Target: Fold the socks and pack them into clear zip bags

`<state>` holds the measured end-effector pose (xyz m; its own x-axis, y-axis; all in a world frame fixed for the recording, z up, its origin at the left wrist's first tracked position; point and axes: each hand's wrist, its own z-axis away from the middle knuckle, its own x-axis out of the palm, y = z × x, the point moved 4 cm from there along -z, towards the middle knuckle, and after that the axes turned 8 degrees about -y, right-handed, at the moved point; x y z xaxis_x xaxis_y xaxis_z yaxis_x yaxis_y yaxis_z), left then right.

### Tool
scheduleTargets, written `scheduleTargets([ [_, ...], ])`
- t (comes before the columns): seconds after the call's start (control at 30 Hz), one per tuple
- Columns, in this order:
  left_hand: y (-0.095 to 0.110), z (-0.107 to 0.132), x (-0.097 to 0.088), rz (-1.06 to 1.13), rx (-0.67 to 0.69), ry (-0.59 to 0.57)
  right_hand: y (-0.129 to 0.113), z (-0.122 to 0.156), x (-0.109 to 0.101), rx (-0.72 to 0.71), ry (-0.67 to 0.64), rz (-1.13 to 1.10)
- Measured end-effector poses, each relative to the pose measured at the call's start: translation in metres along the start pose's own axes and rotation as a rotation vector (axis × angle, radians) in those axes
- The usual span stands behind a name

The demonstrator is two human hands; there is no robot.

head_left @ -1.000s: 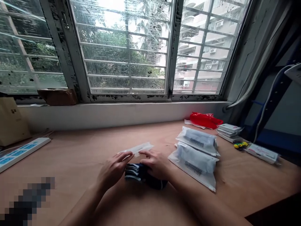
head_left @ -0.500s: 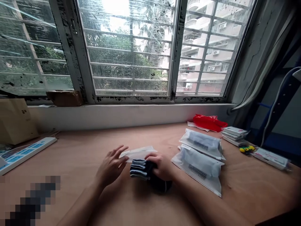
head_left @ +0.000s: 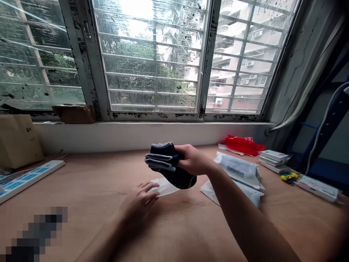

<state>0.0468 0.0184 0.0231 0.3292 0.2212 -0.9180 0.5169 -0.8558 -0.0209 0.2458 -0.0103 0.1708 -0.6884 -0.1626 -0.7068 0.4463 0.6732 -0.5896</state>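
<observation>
Navy folded socks (head_left: 165,160) with grey-striped cuffs are held in the right hand (head_left: 193,160), its fingers curled firmly around them, above a plywood table (head_left: 81,185). The left hand (head_left: 139,203) lies open and empty, fingertips beside a translucent white plastic sleeve (head_left: 163,187). Farther off sit frosted plastic zip bags (head_left: 240,171) and a crumpled red plastic bag (head_left: 243,145).

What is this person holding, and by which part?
The right hand grips folded dark socks by their right end. The left hand, low by a clear bag, lifts nothing.
</observation>
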Motion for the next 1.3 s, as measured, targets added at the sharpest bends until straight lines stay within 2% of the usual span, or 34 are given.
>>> scheduleTargets([
  [0.13,-0.006,0.0,0.001,0.011,0.002,0.009,-0.019,0.0,-0.001,-0.015,0.019,0.047],
  [0.27,-0.008,0.001,0.0,-0.023,-0.052,0.046,-0.011,0.001,0.003,0.034,-0.02,0.132],
  [0.4,0.0,-0.004,-0.009,0.036,-0.083,0.066,-0.004,0.01,-0.01,0.116,-0.095,0.17],
  [0.5,0.004,-0.018,-0.026,0.258,-0.211,-0.033,-0.005,0.018,-0.028,0.165,-0.11,0.156],
  [0.6,0.005,-0.04,-0.053,0.417,-0.288,-0.181,-0.008,0.024,-0.044,0.17,-0.016,0.12],
  [0.7,0.002,-0.06,-0.083,0.423,-0.339,-0.347,-0.009,0.027,-0.054,0.153,0.097,0.113],
  [0.83,-0.005,-0.072,-0.108,0.399,-0.51,-0.449,-0.005,0.027,-0.058,0.125,0.192,0.1],
  [0.93,-0.005,-0.07,-0.108,0.367,-0.574,-0.533,-0.003,0.026,-0.057,0.083,0.236,0.053],
  [1.07,-0.002,-0.066,-0.092,0.415,-0.518,-0.591,-0.001,0.022,-0.054,0.026,0.296,0.012],
  [1.23,-0.002,-0.063,-0.076,0.56,-0.514,-0.609,0.006,0.015,-0.04,-0.072,0.55,-0.076],
  [1.3,-0.001,-0.064,-0.072,0.581,-0.498,-0.62,0.009,0.011,-0.03,-0.113,0.607,-0.11],
])
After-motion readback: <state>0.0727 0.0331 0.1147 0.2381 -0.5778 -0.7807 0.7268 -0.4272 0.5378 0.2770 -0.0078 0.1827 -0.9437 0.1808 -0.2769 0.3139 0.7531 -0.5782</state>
